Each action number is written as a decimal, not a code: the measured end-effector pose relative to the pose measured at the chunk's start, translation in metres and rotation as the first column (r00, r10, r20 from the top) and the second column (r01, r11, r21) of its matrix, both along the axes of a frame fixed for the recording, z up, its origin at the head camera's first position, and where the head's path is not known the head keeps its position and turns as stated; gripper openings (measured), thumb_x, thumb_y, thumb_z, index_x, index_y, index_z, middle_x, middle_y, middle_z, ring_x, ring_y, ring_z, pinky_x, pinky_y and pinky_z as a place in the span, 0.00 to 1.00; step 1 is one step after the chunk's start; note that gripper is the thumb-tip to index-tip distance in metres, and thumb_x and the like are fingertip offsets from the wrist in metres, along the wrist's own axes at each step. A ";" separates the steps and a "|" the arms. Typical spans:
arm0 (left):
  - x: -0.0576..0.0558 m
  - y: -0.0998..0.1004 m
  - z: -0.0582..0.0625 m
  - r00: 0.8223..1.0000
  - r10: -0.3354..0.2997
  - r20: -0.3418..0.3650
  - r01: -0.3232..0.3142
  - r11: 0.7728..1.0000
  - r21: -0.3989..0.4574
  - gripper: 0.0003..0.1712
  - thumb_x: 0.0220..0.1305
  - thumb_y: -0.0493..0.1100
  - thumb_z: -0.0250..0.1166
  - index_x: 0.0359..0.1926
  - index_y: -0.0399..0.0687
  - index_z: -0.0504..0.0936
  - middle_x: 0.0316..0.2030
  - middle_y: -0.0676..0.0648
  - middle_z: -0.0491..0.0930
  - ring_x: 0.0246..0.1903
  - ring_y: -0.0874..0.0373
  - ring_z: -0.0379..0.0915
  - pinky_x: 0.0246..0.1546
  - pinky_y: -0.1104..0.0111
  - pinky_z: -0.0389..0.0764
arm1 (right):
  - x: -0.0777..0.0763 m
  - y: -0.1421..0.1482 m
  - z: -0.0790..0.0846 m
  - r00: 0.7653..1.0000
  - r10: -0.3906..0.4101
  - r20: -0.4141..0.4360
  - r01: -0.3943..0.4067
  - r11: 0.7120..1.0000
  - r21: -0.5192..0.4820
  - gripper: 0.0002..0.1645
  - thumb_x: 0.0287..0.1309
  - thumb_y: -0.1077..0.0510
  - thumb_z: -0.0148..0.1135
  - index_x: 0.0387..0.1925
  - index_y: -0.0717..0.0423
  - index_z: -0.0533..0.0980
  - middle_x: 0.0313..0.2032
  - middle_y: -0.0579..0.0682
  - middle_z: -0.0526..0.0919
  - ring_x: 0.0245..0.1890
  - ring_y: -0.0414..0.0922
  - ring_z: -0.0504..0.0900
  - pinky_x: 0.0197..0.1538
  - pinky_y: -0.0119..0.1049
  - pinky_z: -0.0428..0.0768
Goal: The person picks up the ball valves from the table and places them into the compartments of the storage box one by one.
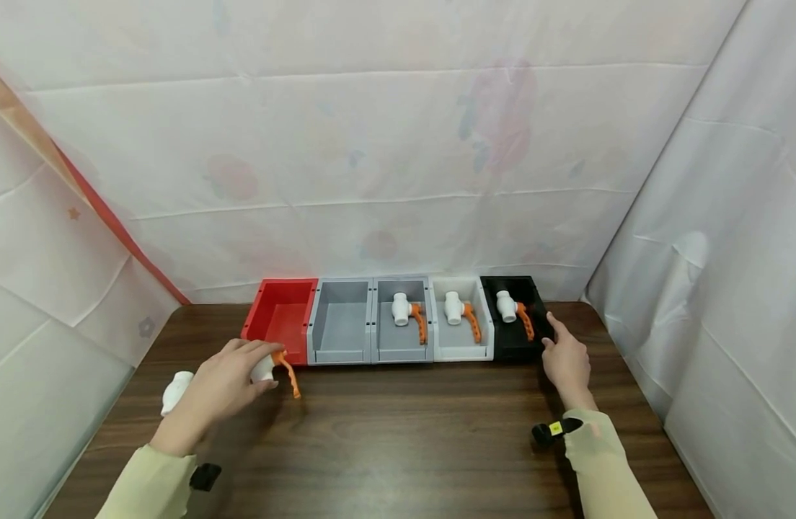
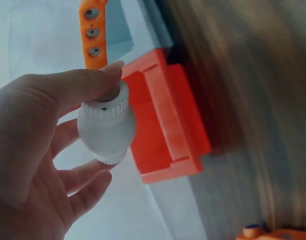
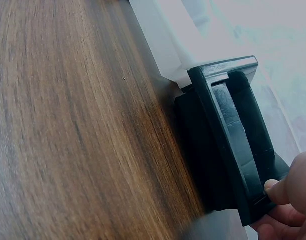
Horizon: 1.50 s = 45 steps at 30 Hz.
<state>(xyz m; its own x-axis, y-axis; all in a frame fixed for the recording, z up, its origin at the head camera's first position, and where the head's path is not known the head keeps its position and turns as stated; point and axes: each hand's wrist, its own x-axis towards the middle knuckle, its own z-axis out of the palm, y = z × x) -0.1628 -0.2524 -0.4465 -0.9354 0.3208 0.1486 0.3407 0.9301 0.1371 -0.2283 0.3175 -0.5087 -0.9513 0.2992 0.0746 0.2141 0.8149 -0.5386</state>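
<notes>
My left hand [image 1: 226, 382] holds a white ball valve [image 1: 263, 369] with an orange lever, just in front of the red bin [image 1: 258, 317]. The left wrist view shows thumb and fingers round the white body [image 2: 106, 127], with the orange lever [image 2: 92, 35] pointing up. At the right end of the row, my right hand [image 1: 567, 360] grips the right wall of the black bin [image 1: 518, 353]. In the right wrist view its thumb [image 3: 278, 192] presses the rim while the other fingers lie outside, partly out of frame. A ball valve [image 1: 506, 306] lies in that bin.
Between the red and black bins stand two grey bins [image 1: 339, 356] [image 1: 401, 355] and a white bin [image 1: 463, 354]. The right-hand grey bin and the white one each hold a ball valve. Another white valve [image 1: 176, 393] lies left of my left wrist, partly hidden. Curtains enclose the wooden table [image 1: 398, 440].
</notes>
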 end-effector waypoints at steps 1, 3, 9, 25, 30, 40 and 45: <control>-0.002 0.001 0.001 1.000 0.000 -0.006 0.000 1.000 0.004 0.36 0.43 0.52 0.75 0.57 0.57 0.75 0.51 0.46 0.77 0.48 0.46 0.67 0.31 0.53 0.78 | 0.000 0.000 0.000 1.000 0.001 -0.002 -0.001 1.000 0.002 0.34 0.66 0.57 0.49 0.70 0.36 0.55 0.51 0.61 0.78 0.21 0.51 0.71 0.19 0.41 0.65; -0.005 0.005 0.003 1.000 0.000 -0.016 0.000 1.000 0.018 0.36 0.43 0.52 0.75 0.57 0.56 0.75 0.52 0.46 0.76 0.49 0.45 0.66 0.31 0.52 0.79 | 0.000 0.000 0.000 1.000 0.001 -0.001 -0.001 1.000 0.003 0.34 0.66 0.57 0.50 0.70 0.36 0.55 0.52 0.61 0.77 0.22 0.52 0.72 0.20 0.41 0.65; -0.015 0.015 0.007 0.999 0.020 -0.050 -0.016 0.998 0.067 0.35 0.45 0.51 0.74 0.57 0.56 0.75 0.53 0.46 0.76 0.52 0.45 0.65 0.36 0.48 0.77 | -0.002 0.000 0.001 1.000 -0.005 0.013 0.005 1.000 0.007 0.34 0.66 0.57 0.50 0.70 0.36 0.55 0.53 0.62 0.76 0.23 0.52 0.73 0.20 0.42 0.65; -0.050 0.042 0.021 0.995 -0.003 -0.104 0.015 0.993 0.116 0.34 0.47 0.48 0.73 0.58 0.57 0.74 0.54 0.49 0.74 0.52 0.48 0.64 0.35 0.52 0.78 | -0.003 0.000 -0.002 1.000 -0.002 0.007 0.002 1.000 0.009 0.34 0.66 0.57 0.49 0.70 0.34 0.54 0.52 0.64 0.76 0.21 0.52 0.71 0.19 0.42 0.64; -0.062 0.051 0.024 0.992 -0.016 -0.128 0.030 0.994 0.108 0.34 0.47 0.48 0.74 0.58 0.57 0.74 0.54 0.49 0.75 0.51 0.48 0.64 0.36 0.52 0.78 | -0.003 0.001 -0.002 1.000 -0.014 0.008 0.013 1.000 0.010 0.34 0.67 0.56 0.49 0.70 0.34 0.54 0.53 0.64 0.75 0.22 0.53 0.72 0.20 0.42 0.65; -0.084 0.072 0.027 0.991 -0.033 -0.132 0.042 0.997 0.069 0.36 0.44 0.47 0.76 0.58 0.56 0.74 0.53 0.48 0.75 0.53 0.48 0.63 0.40 0.54 0.78 | -0.002 0.002 -0.003 1.000 -0.020 0.016 0.020 1.000 0.008 0.35 0.67 0.56 0.49 0.70 0.31 0.52 0.54 0.63 0.75 0.21 0.52 0.71 0.20 0.42 0.64; -0.094 0.077 0.024 0.986 -0.061 -0.157 0.065 0.998 0.019 0.36 0.44 0.46 0.76 0.58 0.56 0.74 0.52 0.49 0.75 0.54 0.50 0.63 0.43 0.55 0.77 | -0.001 0.000 -0.005 1.000 -0.009 -0.003 0.009 1.000 0.009 0.34 0.67 0.56 0.49 0.70 0.32 0.53 0.53 0.63 0.76 0.20 0.51 0.71 0.19 0.41 0.64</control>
